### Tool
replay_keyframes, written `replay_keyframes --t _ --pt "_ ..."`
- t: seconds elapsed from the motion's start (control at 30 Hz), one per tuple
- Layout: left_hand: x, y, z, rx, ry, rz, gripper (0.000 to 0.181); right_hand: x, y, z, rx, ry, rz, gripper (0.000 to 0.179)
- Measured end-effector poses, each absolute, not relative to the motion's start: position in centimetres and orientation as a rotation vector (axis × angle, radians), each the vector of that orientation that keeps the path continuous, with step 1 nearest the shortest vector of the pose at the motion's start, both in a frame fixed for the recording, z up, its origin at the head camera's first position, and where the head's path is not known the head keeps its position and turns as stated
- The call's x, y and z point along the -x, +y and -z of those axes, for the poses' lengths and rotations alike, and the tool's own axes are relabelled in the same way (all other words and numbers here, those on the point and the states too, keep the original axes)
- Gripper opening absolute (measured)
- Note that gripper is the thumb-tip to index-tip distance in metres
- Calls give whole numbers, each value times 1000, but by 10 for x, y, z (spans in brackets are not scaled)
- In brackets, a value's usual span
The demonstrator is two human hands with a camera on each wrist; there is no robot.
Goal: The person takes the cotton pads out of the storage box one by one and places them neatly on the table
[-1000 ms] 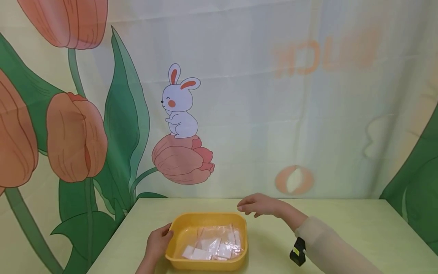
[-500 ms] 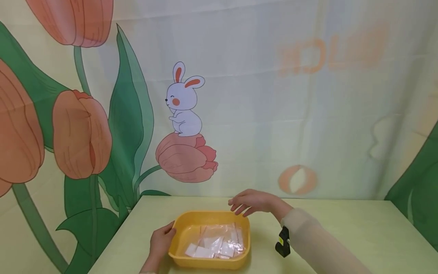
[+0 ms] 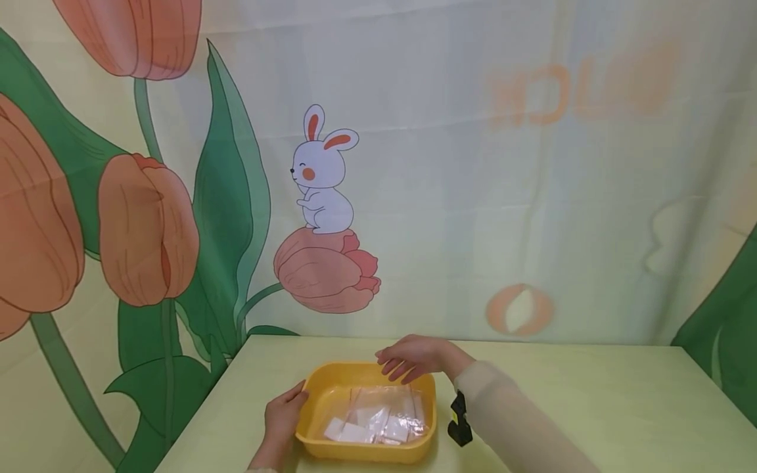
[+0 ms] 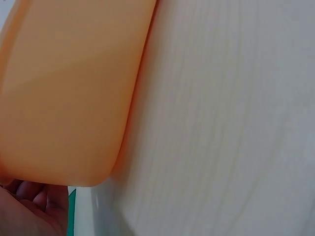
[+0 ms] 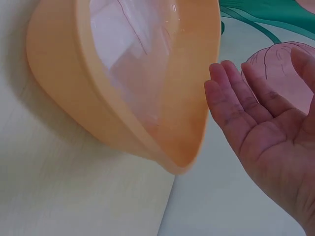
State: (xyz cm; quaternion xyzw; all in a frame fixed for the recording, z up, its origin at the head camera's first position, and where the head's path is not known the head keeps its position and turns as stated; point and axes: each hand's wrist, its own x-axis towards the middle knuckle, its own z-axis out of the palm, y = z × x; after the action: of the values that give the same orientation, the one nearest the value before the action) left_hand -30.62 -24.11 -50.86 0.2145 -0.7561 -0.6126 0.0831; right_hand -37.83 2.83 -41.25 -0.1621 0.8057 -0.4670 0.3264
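A yellow plastic basin point(image 3: 367, 452) stands on the table near its front edge. Inside lie clear plastic zip bags point(image 3: 387, 401) with white square pieces point(image 3: 357, 433) in or among them. My left hand point(image 3: 282, 415) grips the basin's left rim, thumb at the top edge; in the left wrist view its curled fingers point(image 4: 47, 199) show at the end of the orange-looking wall point(image 4: 69, 108). Above the basin's far right rim hovers my right hand point(image 3: 416, 357), holding nothing. The right wrist view shows its palm point(image 5: 275, 142) and loosely extended fingers beside the rim.
The pale green tabletop point(image 3: 568, 394) extends to the right of the basin. Behind it hangs a printed cloth point(image 3: 437, 197) with tulips and a white rabbit. A black wrist camera point(image 3: 459, 420) sits below the right sleeve point(image 3: 508, 407).
My right hand has moved left, from beside the basin's far right corner to over its far rim. The left hand keeps its grip on the basin. The head view has shifted slightly.
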Motion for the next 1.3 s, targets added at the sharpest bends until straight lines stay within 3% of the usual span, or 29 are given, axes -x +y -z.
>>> replay_keyframes --t 1.13,1.3 --pt "307 -241 510 -678 -2217 1893 43 371 -11 443 168 2137 1061 36" --pt "309 -241 510 -699 -2217 1908 43 370 -14 451 133 2135 1047 27"
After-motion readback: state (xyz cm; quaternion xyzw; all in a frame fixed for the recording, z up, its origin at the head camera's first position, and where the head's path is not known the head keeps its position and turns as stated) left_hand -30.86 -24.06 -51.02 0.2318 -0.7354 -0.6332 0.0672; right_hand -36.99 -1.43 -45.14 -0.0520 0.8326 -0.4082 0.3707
